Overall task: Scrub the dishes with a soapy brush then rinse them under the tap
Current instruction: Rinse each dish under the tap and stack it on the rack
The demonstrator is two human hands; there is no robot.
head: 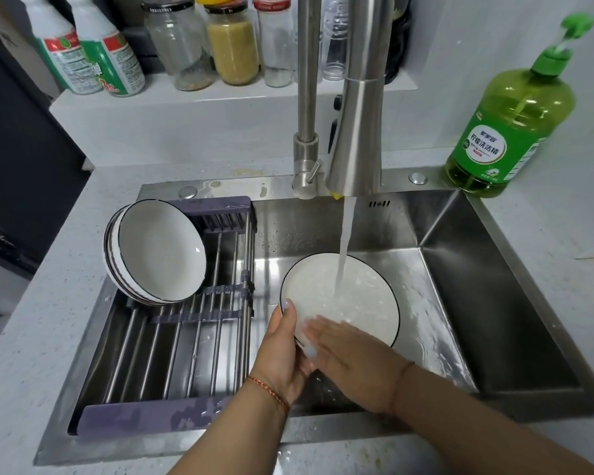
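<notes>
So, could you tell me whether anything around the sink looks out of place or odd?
Mostly no. The task names a brush, but none is visible: the right hand rubs the plate bare under the tap. A yellowish stain marks the counter behind the sink.

There is only one view, from a camera worn on the person's head. It looks forward and steeply down into the steel sink [436, 234], from close above, so both forearms enter from the bottom edge. The tap [357, 108] stands near the top middle and looks very near to the lens. The wide angle bends the edges: the table [48, 286] on the left curves, and the bottles on the shelf [186, 101] at the back lean outward. The green soap bottle [508, 125] stands at the right edge.
</notes>
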